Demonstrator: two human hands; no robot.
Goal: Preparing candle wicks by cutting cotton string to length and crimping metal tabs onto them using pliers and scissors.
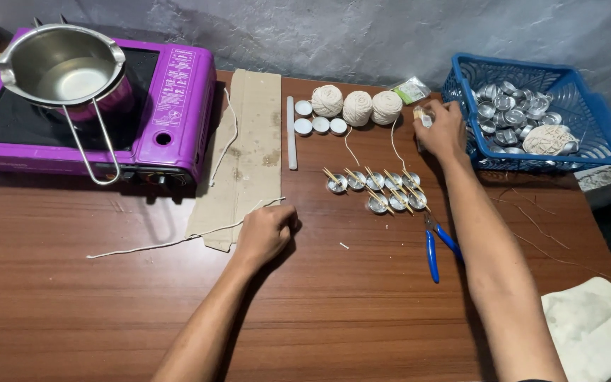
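My left hand (266, 232) rests on the wooden table (319, 311) with its fingers closed on the end of a long white string (178, 240) that runs off to the left. My right hand (441, 127) reaches to the far right and grips a small clear object (424, 117) beside the blue basket (588, 117). Between my hands stand several small metal cups (376, 187) with wooden sticks laid across them. Three balls of white string (356, 106) sit behind the cups.
A purple portable stove (178, 106) with a steel pot (65, 67) stands at the back left, a cardboard strip (249, 141) next to it. Blue-handled pliers (436, 247) lie right of centre. The basket holds metal cups and a string ball. A white cloth (595, 329) lies front right.
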